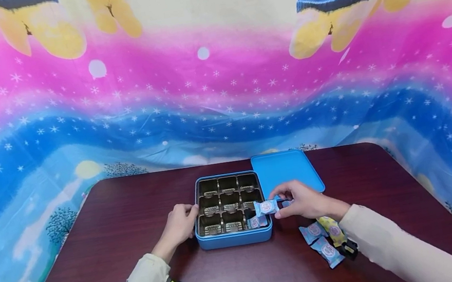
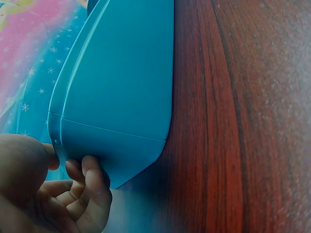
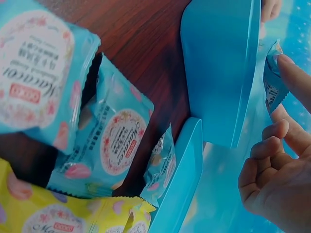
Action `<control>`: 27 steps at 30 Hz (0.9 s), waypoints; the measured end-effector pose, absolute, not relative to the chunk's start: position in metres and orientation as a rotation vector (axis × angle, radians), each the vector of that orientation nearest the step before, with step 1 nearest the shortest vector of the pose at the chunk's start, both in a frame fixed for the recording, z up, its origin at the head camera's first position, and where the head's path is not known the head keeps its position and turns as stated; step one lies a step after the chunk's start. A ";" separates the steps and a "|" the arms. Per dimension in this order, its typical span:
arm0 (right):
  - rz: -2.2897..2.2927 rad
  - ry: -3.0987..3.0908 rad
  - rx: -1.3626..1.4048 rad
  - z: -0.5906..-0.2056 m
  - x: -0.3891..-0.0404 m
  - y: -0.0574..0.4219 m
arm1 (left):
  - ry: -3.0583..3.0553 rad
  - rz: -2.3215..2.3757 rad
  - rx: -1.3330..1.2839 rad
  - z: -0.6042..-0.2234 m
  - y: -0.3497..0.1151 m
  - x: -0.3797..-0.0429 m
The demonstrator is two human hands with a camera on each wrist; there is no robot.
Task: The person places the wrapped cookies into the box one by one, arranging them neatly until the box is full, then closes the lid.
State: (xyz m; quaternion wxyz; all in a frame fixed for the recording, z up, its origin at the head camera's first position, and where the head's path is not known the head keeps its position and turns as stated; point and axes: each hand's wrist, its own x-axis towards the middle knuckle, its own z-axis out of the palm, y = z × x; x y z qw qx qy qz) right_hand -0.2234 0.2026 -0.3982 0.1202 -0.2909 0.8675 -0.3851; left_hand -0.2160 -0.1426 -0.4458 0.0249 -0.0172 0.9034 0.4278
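A blue square tin (image 1: 236,240) with a dark gold tray of small compartments stands mid-table. My left hand (image 1: 179,226) grips its left side, thumb at the rim and bent fingers against the wall (image 2: 116,82). Over the tin's near right corner, my right hand (image 1: 302,202) pinches a light-blue macaron packet (image 1: 265,207) between thumb and finger. In the right wrist view that packet (image 3: 275,77) hangs beside the tin's rim. Another blue packet (image 1: 256,222) lies in the near right compartment, partly covered by the held one.
The blue lid (image 1: 289,173) lies at the tin's right. Nearer me on the right are two blue packets (image 1: 327,251) and a yellow one (image 1: 333,231), partly under my right forearm. One more blue packet (image 3: 163,165) sits close to the lid's edge. A printed cloth (image 1: 210,99) hangs behind the table.
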 end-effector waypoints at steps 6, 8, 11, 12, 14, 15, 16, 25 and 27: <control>-1.100 2.552 -0.845 -0.399 -0.222 0.197 | 2.787 1.314 -0.046 -0.445 -0.143 -0.216; -1.091 2.561 -0.840 -0.399 -0.221 0.194 | 2.786 1.314 -0.044 -0.445 -0.142 -0.216; -1.081 2.569 -0.829 -0.400 -0.220 0.191 | 2.785 1.314 -0.044 -0.446 -0.142 -0.215; -1.085 2.568 -0.828 -0.400 -0.220 0.190 | 2.787 1.315 -0.042 -0.446 -0.142 -0.215; -1.092 2.564 -0.836 -0.401 -0.219 0.188 | 2.788 1.312 -0.043 -0.446 -0.141 -0.215; -1.095 2.562 -0.836 -0.401 -0.219 0.188 | 2.787 1.313 -0.046 -0.446 -0.141 -0.215; -1.097 2.560 -0.837 -0.401 -0.219 0.187 | 2.787 1.312 -0.048 -0.446 -0.141 -0.215; -1.087 2.558 -0.804 -0.402 -0.218 0.180 | 2.793 1.313 -0.057 -0.446 -0.142 -0.215; -1.082 2.558 -0.798 -0.402 -0.217 0.177 | 2.793 1.319 -0.055 -0.446 -0.142 -0.215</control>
